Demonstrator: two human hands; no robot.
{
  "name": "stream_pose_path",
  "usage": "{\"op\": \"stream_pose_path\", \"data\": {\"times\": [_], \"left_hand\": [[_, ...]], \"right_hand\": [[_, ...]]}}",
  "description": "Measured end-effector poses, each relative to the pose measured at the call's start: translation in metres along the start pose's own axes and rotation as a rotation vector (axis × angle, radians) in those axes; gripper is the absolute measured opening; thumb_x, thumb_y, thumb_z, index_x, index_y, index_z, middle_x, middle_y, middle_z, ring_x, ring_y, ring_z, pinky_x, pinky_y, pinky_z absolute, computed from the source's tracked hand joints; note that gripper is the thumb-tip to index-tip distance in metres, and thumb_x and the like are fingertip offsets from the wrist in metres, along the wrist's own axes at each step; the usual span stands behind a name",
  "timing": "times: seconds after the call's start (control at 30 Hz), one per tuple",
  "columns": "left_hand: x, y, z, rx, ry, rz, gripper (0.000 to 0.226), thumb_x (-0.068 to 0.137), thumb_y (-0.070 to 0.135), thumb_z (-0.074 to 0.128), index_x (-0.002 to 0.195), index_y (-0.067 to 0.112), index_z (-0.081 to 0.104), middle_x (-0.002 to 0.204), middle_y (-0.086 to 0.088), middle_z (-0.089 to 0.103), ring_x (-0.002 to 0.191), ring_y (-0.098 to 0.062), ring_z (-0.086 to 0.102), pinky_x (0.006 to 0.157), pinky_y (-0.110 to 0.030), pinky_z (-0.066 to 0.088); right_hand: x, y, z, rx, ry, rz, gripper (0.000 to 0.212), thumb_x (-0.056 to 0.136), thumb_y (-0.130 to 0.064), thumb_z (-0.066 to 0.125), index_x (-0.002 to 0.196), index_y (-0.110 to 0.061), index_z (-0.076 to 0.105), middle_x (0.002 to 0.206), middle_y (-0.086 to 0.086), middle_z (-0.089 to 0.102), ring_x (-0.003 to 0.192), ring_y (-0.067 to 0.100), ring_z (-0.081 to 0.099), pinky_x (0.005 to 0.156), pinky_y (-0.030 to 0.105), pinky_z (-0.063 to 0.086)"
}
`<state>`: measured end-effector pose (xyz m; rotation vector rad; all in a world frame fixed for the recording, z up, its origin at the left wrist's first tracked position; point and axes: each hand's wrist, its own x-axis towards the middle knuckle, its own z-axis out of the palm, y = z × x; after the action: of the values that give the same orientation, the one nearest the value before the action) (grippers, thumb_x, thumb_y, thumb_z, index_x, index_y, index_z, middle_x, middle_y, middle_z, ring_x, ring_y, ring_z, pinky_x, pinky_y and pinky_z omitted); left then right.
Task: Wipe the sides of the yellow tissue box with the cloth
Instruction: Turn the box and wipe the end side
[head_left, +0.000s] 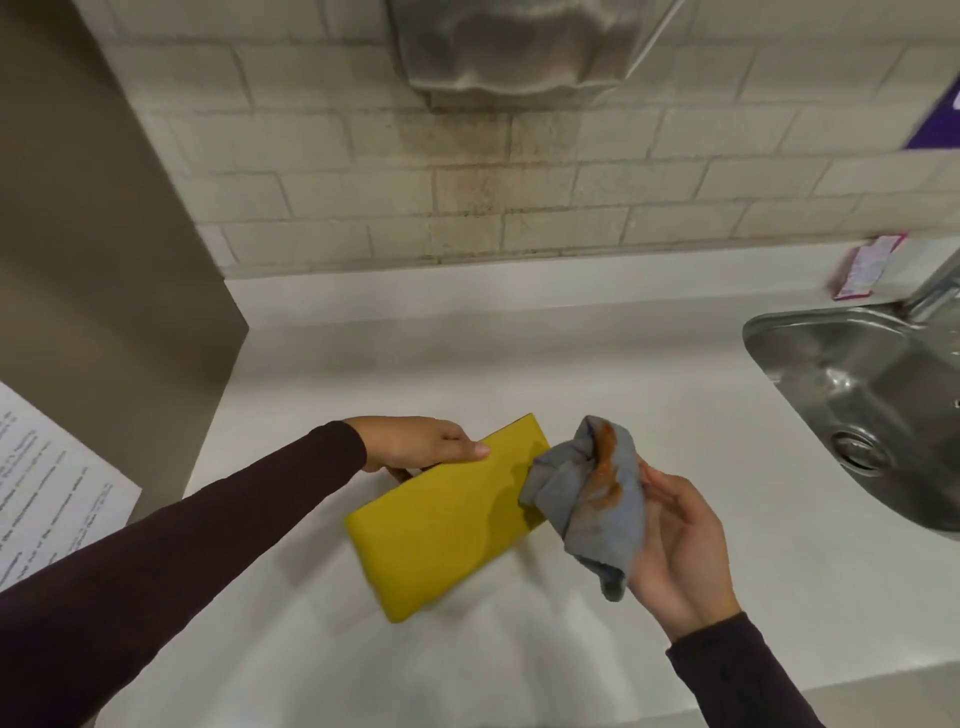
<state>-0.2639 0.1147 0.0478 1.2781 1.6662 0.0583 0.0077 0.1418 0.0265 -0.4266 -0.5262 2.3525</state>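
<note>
The left hand (421, 441), in a dark maroon sleeve, gripped the far long edge of the flat yellow rectangular tissue box (447, 514), thumb on top and fingers curled beneath, holding it tilted over the white countertop (519, 353). To the right, the right hand (675, 545) was loosely cupped, palm up, its fingers closed on a bunched grey cloth (592, 499) with an orange-brown stain, which overlapped the box's right end.
</note>
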Motion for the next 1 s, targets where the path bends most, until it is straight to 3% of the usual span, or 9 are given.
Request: {"op": "stream_pose_path", "data": {"times": [0.13, 0.2, 0.27, 0.4, 0.53, 0.67, 0.8, 0.9, 1.0], "left_hand": [[-0.008, -0.004, -0.007, 0.022, 0.070, 0.122, 0.051, 0.089, 0.059, 0.039, 0.124, 0.028, 0.058, 0.123, 0.006, 0.062, 0.109, -0.014, 0.060, 0.099, -0.032, 0.048], [-0.017, -0.010, -0.011, -0.004, 0.142, 0.185, 0.045, 0.088, 0.055, 0.042, 0.121, 0.029, 0.060, 0.116, 0.008, 0.063, 0.104, -0.010, 0.061, 0.091, -0.025, 0.049], [-0.025, -0.017, -0.012, -0.056, 0.217, 0.237, 0.040, 0.088, 0.049, 0.046, 0.121, 0.030, 0.059, 0.109, 0.004, 0.061, 0.100, -0.013, 0.060, 0.084, -0.028, 0.049], [-0.041, -0.032, -0.004, -0.204, 0.339, 0.339, 0.048, 0.084, 0.041, 0.050, 0.128, 0.023, 0.055, 0.117, -0.002, 0.058, 0.110, -0.017, 0.057, 0.095, -0.035, 0.045], [-0.055, -0.044, 0.010, -0.314, 0.350, 0.413, 0.042, 0.083, 0.038, 0.049, 0.125, 0.034, 0.053, 0.123, 0.005, 0.057, 0.112, -0.008, 0.056, 0.095, -0.020, 0.045], [-0.065, -0.063, 0.018, -0.373, 0.366, 0.443, 0.033, 0.091, 0.026, 0.052, 0.121, 0.039, 0.053, 0.124, 0.006, 0.055, 0.111, -0.001, 0.056, 0.089, -0.010, 0.044], [-0.076, -0.078, 0.025, -0.333, 0.395, 0.433, 0.043, 0.084, 0.028, 0.058, 0.120, 0.050, 0.050, 0.123, 0.014, 0.053, 0.116, -0.001, 0.052, 0.095, -0.011, 0.040], [-0.080, -0.082, 0.033, -0.278, 0.409, 0.427, 0.061, 0.070, 0.025, 0.059, 0.119, 0.058, 0.047, 0.121, 0.025, 0.050, 0.120, -0.001, 0.049, 0.098, -0.010, 0.037], [-0.078, -0.086, 0.039, -0.293, 0.428, 0.399, 0.067, 0.067, 0.013, 0.058, 0.118, 0.053, 0.046, 0.122, 0.026, 0.051, 0.122, 0.000, 0.047, 0.097, -0.014, 0.039]], "right_hand": [[-0.004, -0.011, -0.005, -0.071, 0.073, -0.089, 0.052, 0.084, -0.007, 0.041, 0.136, -0.009, 0.044, 0.132, 0.017, 0.053, 0.118, 0.031, 0.054, 0.097, 0.042, 0.047], [-0.006, -0.017, -0.010, -0.092, 0.110, -0.137, 0.051, 0.085, -0.005, 0.041, 0.135, -0.013, 0.046, 0.128, 0.014, 0.056, 0.115, 0.030, 0.057, 0.093, 0.041, 0.050], [-0.007, -0.020, -0.017, -0.121, 0.143, -0.168, 0.047, 0.085, -0.005, 0.043, 0.130, -0.016, 0.050, 0.123, 0.013, 0.060, 0.113, 0.030, 0.059, 0.089, 0.041, 0.052], [0.000, -0.014, -0.033, -0.161, 0.232, -0.144, 0.048, 0.086, -0.004, 0.044, 0.134, -0.010, 0.044, 0.124, 0.018, 0.057, 0.114, 0.036, 0.055, 0.096, 0.049, 0.046], [0.013, -0.003, -0.035, -0.193, 0.278, -0.075, 0.050, 0.088, -0.007, 0.044, 0.137, -0.006, 0.040, 0.131, 0.021, 0.051, 0.118, 0.036, 0.049, 0.101, 0.048, 0.040], [0.026, 0.006, -0.026, -0.193, 0.201, -0.054, 0.045, 0.091, -0.006, 0.040, 0.136, -0.005, 0.042, 0.138, 0.023, 0.046, 0.125, 0.037, 0.045, 0.107, 0.051, 0.033], [0.039, 0.010, -0.014, -0.141, 0.186, -0.075, 0.037, 0.094, -0.001, 0.034, 0.125, -0.006, 0.054, 0.132, 0.020, 0.054, 0.114, 0.030, 0.059, 0.082, 0.035, 0.056], [0.046, 0.013, -0.006, -0.186, 0.195, -0.049, 0.033, 0.097, -0.005, 0.030, 0.116, -0.010, 0.057, 0.131, 0.016, 0.056, 0.109, 0.028, 0.062, 0.071, 0.035, 0.058], [0.047, 0.015, 0.002, -0.274, 0.178, -0.026, 0.038, 0.096, -0.004, 0.030, 0.100, -0.014, 0.065, 0.122, 0.012, 0.063, 0.099, 0.026, 0.067, 0.065, 0.036, 0.058]]}}
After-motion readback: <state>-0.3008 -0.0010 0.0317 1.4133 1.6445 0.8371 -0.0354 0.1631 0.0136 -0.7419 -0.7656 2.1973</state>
